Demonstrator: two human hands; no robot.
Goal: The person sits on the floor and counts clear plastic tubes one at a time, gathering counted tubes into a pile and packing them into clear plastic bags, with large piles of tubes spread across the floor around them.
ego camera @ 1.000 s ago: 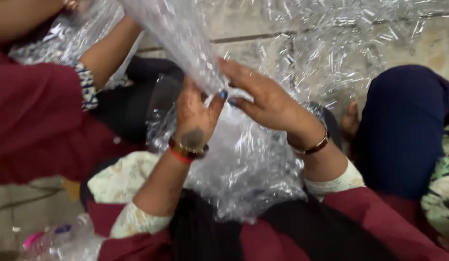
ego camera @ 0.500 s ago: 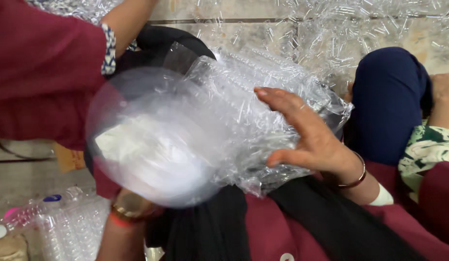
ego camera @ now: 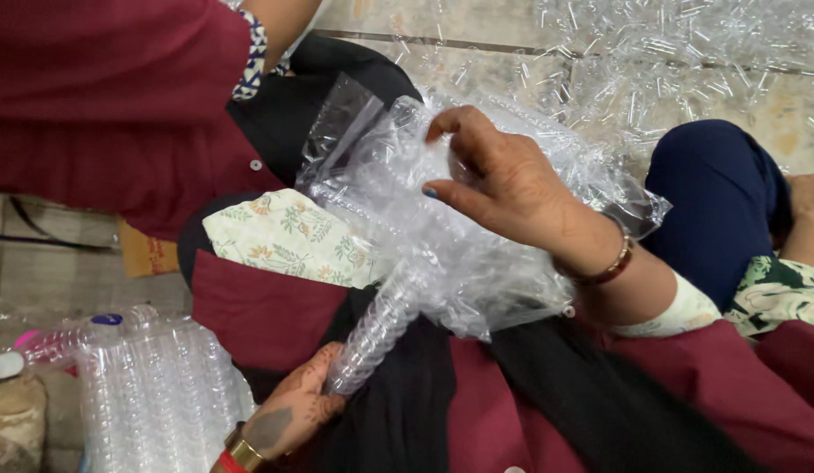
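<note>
A person in a maroon top (ego camera: 118, 105) fills the far left of the view, the patterned cuff of the short sleeve (ego camera: 249, 52) showing near the top. The tiled floor (ego camera: 512, 61) runs across the far side, and a wide litter of clear plastic pieces (ego camera: 687, 61) lies over its right part. At the right sits another person's dark blue knee (ego camera: 722, 201), with green floral cloth (ego camera: 775, 289) just below it.

In the middle, over the wearer's lap of maroon and black cloth (ego camera: 530, 403), lies a big crumpled clear plastic bag (ego camera: 442, 219). A cream cloth with a floral print (ego camera: 284, 236) lies just left of the bag, touching it. At the near left stands a bundle of stacked clear plastic cups (ego camera: 153, 394), wrapped in film, with a plastic bottle (ego camera: 39, 350) with a blue cap lying beside it.

A long, ribbed stack of clear plastic cups (ego camera: 381, 324) slants out of the bag's lower edge toward the near left. The left hand (ego camera: 293, 412), marked with henna and wearing a gold bangle, is curled round the stack's lower end, fingers closed on it. The right hand (ego camera: 503, 184), with a bangle at the wrist, rests on top of the bag, fingers bent and pinching the film near the bag's far side.
</note>
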